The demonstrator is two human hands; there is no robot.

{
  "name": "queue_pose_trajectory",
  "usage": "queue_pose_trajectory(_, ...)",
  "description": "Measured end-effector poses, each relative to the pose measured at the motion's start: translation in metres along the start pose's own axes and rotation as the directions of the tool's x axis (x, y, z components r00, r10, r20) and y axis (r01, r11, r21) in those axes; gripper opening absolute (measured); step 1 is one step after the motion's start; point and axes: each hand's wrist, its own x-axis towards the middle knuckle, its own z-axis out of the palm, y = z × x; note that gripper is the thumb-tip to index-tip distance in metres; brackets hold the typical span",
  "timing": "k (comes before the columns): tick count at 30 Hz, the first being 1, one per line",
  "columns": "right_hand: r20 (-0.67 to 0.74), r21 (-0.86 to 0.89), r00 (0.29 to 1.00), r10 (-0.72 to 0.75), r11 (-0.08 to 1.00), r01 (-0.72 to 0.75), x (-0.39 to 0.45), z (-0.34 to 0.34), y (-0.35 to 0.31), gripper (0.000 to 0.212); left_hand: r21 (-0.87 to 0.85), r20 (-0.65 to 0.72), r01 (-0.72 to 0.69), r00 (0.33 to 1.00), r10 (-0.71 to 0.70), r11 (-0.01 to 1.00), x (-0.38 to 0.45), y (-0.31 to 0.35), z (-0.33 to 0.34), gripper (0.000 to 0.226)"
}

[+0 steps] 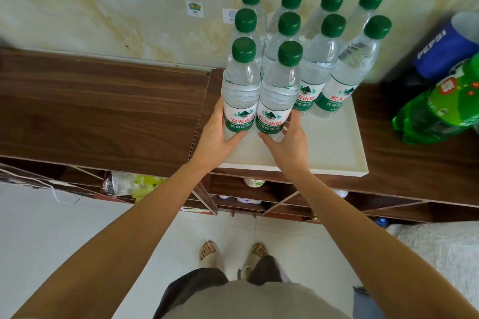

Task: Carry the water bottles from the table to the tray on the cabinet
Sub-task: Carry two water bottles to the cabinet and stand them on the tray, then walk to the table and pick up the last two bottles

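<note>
A white tray lies on the dark wooden cabinet. Several clear water bottles with green caps stand upright on it in rows against the wall. My left hand grips the front-left bottle low on its label. My right hand grips the bottle beside it at the base. Both bottles stand on the tray's left front part, touching each other. The table is out of view.
A blue Pepsi bottle and a green soda bottle lean on the cabinet right of the tray. Open shelves below hold bags and small items. Bare white tray surface shows at the front right. Picture labels are stuck on the wall.
</note>
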Motion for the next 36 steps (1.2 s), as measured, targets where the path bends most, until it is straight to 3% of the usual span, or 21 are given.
queue_pose_trajectory(6,0.005,0.032,0.999,0.035,0.999,-0.035,-0.005,-0.003,-0.002,0.071,0.011,-0.072,0.051,0.996,-0.050,0.999,-0.011,-0.003,-0.003,0.068)
queue_pose_trajectory(9,-0.118,0.025,0.991,0.061,0.998,-0.058,-0.029,-0.004,-0.008,0.056,-0.032,-0.143,0.061,0.987,-0.065,0.998,-0.028,0.002,-0.016,0.051)
queue_pose_trajectory(12,-0.224,0.034,0.975,-0.016,0.999,0.024,-0.065,0.001,-0.026,0.038,-0.063,-0.208,0.061,0.976,-0.073,0.996,-0.055,0.003,-0.043,0.035)
queue_pose_trajectory(15,-0.113,0.070,0.988,-0.105,0.991,0.113,-0.101,0.024,-0.058,0.024,-0.040,-0.243,0.045,0.969,-0.053,0.998,-0.098,-0.008,-0.085,0.025)
queue_pose_trajectory(19,0.196,0.014,0.965,-0.172,0.985,0.172,-0.146,0.101,-0.105,0.017,0.072,-0.217,0.147,0.968,-0.128,0.987,-0.178,-0.040,-0.168,0.020)
queue_pose_trajectory(23,0.467,-0.074,0.843,-0.268,0.938,0.339,-0.211,0.212,-0.162,0.023,0.274,-0.178,0.334,0.939,-0.294,0.902,-0.276,-0.089,-0.272,0.028)
queue_pose_trajectory(26,0.633,-0.020,0.688,-0.356,0.880,0.474,-0.263,0.294,-0.209,0.026,0.381,-0.262,0.448,0.891,-0.370,0.809,-0.351,-0.115,-0.351,0.030)
queue_pose_trajectory(29,0.792,-0.013,0.508,-0.339,0.822,0.569,-0.310,0.375,-0.257,0.027,0.423,-0.383,0.593,0.802,-0.457,0.685,-0.417,-0.138,-0.423,0.030)
queue_pose_trajectory(36,0.884,0.209,0.113,-0.454,0.599,0.773,-0.401,0.584,-0.373,0.028,0.312,-0.627,0.825,0.551,-0.550,0.471,-0.532,-0.196,-0.582,0.039)
